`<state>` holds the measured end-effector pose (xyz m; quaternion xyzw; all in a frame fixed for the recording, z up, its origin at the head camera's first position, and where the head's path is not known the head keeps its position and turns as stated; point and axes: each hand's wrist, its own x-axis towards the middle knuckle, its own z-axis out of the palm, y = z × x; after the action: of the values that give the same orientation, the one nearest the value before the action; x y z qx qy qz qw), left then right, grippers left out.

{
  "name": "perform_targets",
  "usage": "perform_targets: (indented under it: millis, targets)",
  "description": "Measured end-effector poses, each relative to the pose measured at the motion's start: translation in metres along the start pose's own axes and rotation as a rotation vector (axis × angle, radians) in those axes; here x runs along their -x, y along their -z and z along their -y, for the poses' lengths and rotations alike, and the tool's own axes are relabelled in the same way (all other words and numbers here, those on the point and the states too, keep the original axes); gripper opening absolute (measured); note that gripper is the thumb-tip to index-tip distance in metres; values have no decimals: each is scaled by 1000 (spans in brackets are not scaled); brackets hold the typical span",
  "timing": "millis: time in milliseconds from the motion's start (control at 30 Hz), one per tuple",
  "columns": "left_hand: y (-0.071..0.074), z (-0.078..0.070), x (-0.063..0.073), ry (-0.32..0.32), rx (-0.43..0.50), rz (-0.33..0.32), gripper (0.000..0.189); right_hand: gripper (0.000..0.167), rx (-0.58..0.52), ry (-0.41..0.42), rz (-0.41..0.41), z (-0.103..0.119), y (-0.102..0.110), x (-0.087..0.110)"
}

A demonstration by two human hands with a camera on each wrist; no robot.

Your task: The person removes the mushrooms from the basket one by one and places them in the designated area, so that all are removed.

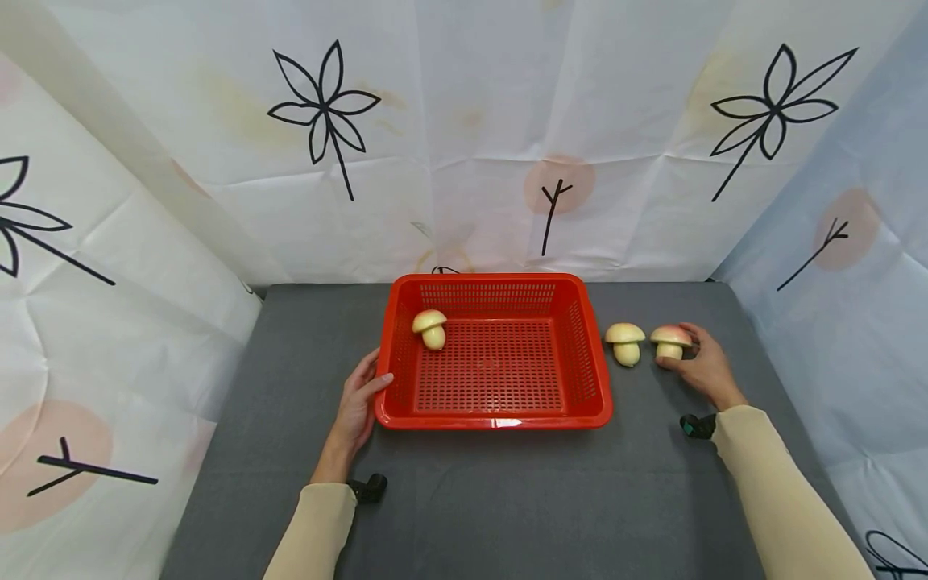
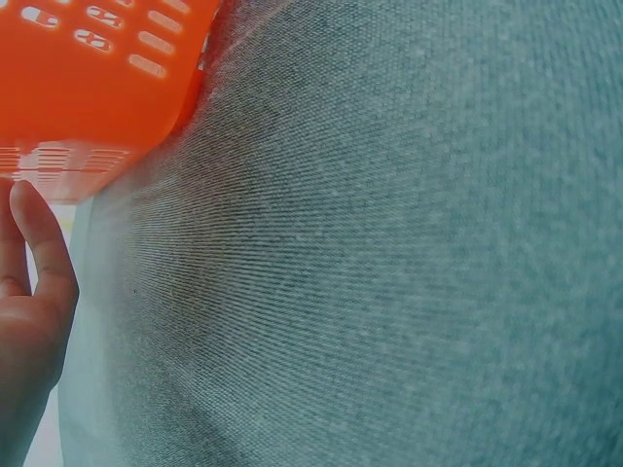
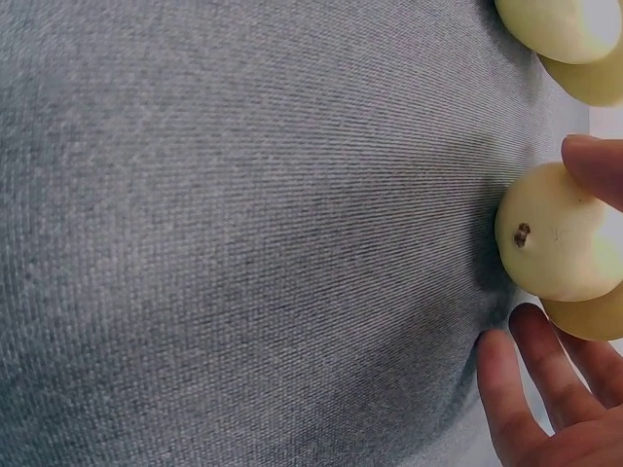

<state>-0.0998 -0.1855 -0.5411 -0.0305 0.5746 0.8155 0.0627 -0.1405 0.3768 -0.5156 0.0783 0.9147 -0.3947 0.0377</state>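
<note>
A red plastic basket (image 1: 493, 422) with perforated walls stands on the table. My left hand (image 1: 355, 403) grips its left side, thumb over the rim and fingers along the outer wall; the left wrist view shows the basket (image 2: 107, 92) above those fingers. One toy mushroom (image 1: 432, 329) lies inside, toward the back left. Right of the basket, my right hand (image 1: 705, 369) holds a mushroom with a reddish cap (image 1: 670, 337), its thumb on the pale stem (image 3: 557, 233) and fingers around the cap. Beside it lies another mushroom (image 1: 625, 342) with a yellowish cap, untouched.
A dark grey cloth (image 1: 536, 507) covers the table. White fabric (image 1: 471, 121) printed with black flowers and twigs hangs behind the table, with more along both sides. Dark wrist cameras (image 1: 698, 426) are strapped to both wrists.
</note>
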Motion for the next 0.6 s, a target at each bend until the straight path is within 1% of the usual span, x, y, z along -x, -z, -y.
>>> perform_targets:
  millis: [300, 600]
  targets:
    - [0, 0, 0, -11, -6, 6, 56, 85, -1, 22, 22, 4, 1, -3]
    - [-1, 0, 1, -3, -9, 1, 55, 86, -4, 44, 45, 6, 3, -3]
